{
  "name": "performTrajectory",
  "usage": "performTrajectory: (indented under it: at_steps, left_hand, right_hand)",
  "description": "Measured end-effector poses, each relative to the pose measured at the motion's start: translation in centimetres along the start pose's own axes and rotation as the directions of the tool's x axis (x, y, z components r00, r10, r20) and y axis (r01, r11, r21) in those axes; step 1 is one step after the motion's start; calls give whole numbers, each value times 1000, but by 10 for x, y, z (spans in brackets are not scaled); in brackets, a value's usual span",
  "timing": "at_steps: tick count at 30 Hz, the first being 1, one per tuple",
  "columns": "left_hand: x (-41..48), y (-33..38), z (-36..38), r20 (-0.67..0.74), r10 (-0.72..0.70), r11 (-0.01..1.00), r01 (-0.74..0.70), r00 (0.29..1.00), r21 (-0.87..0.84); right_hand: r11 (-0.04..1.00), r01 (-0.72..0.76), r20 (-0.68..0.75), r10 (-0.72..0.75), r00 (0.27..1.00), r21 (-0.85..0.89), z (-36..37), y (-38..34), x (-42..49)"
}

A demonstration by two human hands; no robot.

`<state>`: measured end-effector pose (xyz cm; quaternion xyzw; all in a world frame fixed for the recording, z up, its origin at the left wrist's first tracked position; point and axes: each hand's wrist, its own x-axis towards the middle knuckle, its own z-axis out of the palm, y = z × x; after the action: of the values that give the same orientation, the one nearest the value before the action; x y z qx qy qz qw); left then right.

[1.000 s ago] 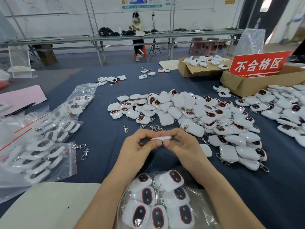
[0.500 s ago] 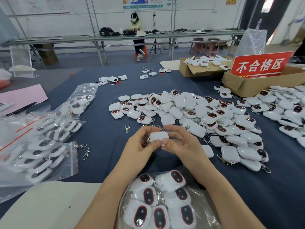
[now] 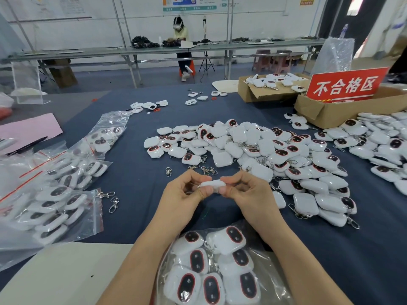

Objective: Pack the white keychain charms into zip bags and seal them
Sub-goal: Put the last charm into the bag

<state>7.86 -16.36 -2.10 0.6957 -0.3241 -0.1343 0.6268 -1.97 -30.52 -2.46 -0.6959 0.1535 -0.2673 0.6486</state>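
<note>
Here, head view only. Both hands are raised over the near middle of the surface [image 3: 136,172], which is covered in dark blue cloth. The left hand [image 3: 185,194] and right hand [image 3: 246,192] meet at a single white charm [image 3: 212,184], seen edge-on. Fingers [image 3: 199,177] of each hand are curled, pinching the charm between fingertips above and thumb below, left hand on its left end, right hand on its right end. The charm is off the surface, held between the hands.

At the near edge, under the forearms, lies a clear bag [image 3: 271,267] holding several charms, most with the dark red-rimmed oval facing up. I cannot tell whether its mouth is open.

A loose pile [image 3: 242,148] of charms covers the middle of the surface, beyond the hands. A second heap [image 3: 378,142] lies along the right edge.

Filled bags [image 3: 50,194] with red zip strips are stacked along the left edge. Two metal clips [image 3: 112,201] lie just beside them; more clips sit near the front of the pile.

At the far right corner stand two cardboard boxes [image 3: 330,111], the nearer bearing a red sign [image 3: 343,86], the farther holding charms.

A white board [image 3: 66,271] lies at the near left corner and a pink sheet [image 3: 28,128] at the left edge.
</note>
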Motion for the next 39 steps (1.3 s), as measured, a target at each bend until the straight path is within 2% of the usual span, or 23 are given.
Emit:
performTrajectory:
  at_steps: [3,7,12,15,18,27,31,33,35,39]
  left_hand:
    - [0,0,0,-16,-1,1000,1,1000,-6]
    - [-1,1,-1,-22,-23,999,22,1000,-27]
    - [-2,2,1,13,-63,998,63,998,-27]
    - [-3,3,1,57,-71,987,79,996,-143]
    - [-3,4,1,118,-74,959,103,990,-264]
    - [-2,3,0,123,-46,964,77,991,-256]
    - [-1,1,0,74,-63,965,80,995,-250]
    - [1,1,0,45,-53,984,60,998,-165]
    - [1,0,2,50,-60,991,66,997,-120]
    - [0,2,5,63,-54,989,63,997,-137]
  right_hand:
    - [1000,-7,0,7,1000,25,1,-1,0]
    - [990,-34,93,21,995,137,4,-4,1]
    - [995,2,188,-21,982,103,6,-3,-1]
    - [996,39,133,-49,990,76,6,-2,0]
    - [985,74,81,-87,993,155,4,2,2]
    - [968,89,137,-124,983,236,3,6,3]
    - [987,58,95,-73,993,151,6,6,3]
    - [995,30,64,-36,997,94,7,6,3]
    - [998,15,53,-18,998,65,7,5,2]
    - [999,31,-7,-30,1000,9,3,1,2]
